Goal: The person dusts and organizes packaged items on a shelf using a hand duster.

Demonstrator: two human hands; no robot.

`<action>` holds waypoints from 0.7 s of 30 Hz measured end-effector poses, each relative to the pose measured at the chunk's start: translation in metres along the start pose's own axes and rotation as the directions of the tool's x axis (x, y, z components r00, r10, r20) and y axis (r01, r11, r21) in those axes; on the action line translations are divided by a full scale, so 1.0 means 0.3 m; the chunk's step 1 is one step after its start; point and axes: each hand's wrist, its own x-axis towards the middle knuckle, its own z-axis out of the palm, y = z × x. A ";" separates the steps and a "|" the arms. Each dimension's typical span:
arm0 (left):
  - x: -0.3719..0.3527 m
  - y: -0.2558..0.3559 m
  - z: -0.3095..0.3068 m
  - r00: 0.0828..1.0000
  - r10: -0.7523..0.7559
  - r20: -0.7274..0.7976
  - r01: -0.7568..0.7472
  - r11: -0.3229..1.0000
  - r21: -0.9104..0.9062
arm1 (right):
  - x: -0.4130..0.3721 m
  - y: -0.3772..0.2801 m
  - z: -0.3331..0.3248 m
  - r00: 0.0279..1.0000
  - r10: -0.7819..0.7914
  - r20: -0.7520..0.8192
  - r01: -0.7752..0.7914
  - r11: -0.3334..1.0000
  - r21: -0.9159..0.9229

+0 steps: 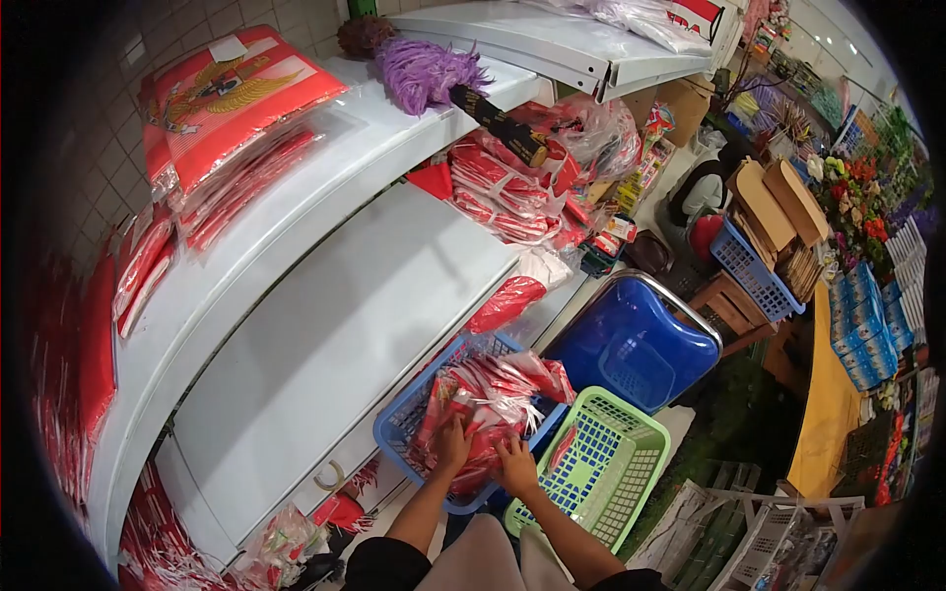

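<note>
Both hands are over a blue plastic basket heaped with red and white packets in clear wrap. My left hand rests on the packets at the basket's left part, its fingers pressed on them. My right hand touches the packets near the basket's right rim, fingers bent; whether it grips one cannot be made out. Beside the basket on the right stands a green basket with a small red item inside.
A blue chair stands beyond the baskets. White shelving runs along the left, with red packets and a purple feather duster on top. A person is at the back right, near a blue crate of cardboard.
</note>
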 end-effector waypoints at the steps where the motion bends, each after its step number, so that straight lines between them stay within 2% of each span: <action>1: -0.002 -0.003 -0.001 0.996 0.090 0.002 -0.090 0.994 0.060 | -0.001 -0.001 -0.003 1.000 0.006 0.008 -0.006 1.000 0.000; 3: -0.013 -0.009 -0.020 0.964 0.266 0.021 -0.265 0.946 0.185 | -0.012 0.005 -0.004 0.999 0.030 0.025 -0.030 1.000 -0.001; 6: -0.061 -0.001 -0.073 0.874 0.483 -0.054 -0.474 0.871 0.128 | -0.016 0.015 -0.014 0.995 0.088 0.048 -0.090 0.995 0.033; 8: -0.127 0.038 -0.143 0.884 0.463 -0.068 -0.467 0.883 -0.055 | -0.011 0.011 -0.036 0.988 0.137 0.066 -0.143 0.984 0.103; 9: -0.152 0.052 -0.174 0.888 0.453 -0.075 -0.460 0.876 -0.147 | -0.001 0.009 -0.042 0.991 0.131 -0.012 -0.127 0.979 0.160; 11: -0.169 0.083 -0.251 0.887 0.457 -0.060 -0.457 0.857 -0.239 | 0.037 0.046 0.001 0.978 0.204 -0.038 -0.176 0.912 0.371; 12: -0.195 0.173 -0.354 0.877 0.477 -0.060 -0.471 0.827 -0.308 | 0.062 0.062 0.027 0.964 0.232 -0.129 -0.153 0.883 0.444; 13: -0.213 0.225 -0.424 0.865 0.497 -0.062 -0.482 0.792 -0.375 | 0.101 0.059 0.002 0.960 0.133 -0.245 0.061 0.757 0.650; 14: -0.209 0.231 -0.454 0.900 0.436 0.013 -0.396 0.830 -0.393 | 0.118 -0.019 -0.113 0.964 0.135 -0.230 0.107 0.595 0.797; 15: -0.213 0.244 -0.482 0.912 0.410 -0.024 -0.375 0.809 -0.453 | 0.114 -0.098 -0.241 0.968 0.131 -0.214 0.145 0.403 0.904; 16: -0.217 0.285 -0.525 0.921 0.384 -0.061 -0.359 0.781 -0.511 | 0.117 -0.143 -0.351 0.987 0.082 -0.137 0.101 0.337 0.936; 17: -0.218 0.317 -0.566 0.928 0.359 -0.097 -0.347 0.746 -0.568 | 0.162 -0.115 -0.351 0.980 -0.005 -0.198 0.187 0.359 0.915; 18: -0.213 0.333 -0.602 0.924 0.382 0.014 -0.254 0.640 -0.725 | 0.159 -0.194 -0.465 0.977 -0.025 -0.214 0.213 0.249 0.945; 19: -0.215 0.362 -0.635 0.922 0.387 -0.002 -0.223 0.526 -0.821 | 0.160 -0.280 -0.597 0.972 -0.044 -0.230 0.234 0.138 0.962; 21: -0.231 0.452 -0.714 0.913 0.407 -0.031 -0.149 0.262 -0.954 | 0.180 -0.356 -0.726 0.960 -0.046 -0.275 0.278 0.107 0.954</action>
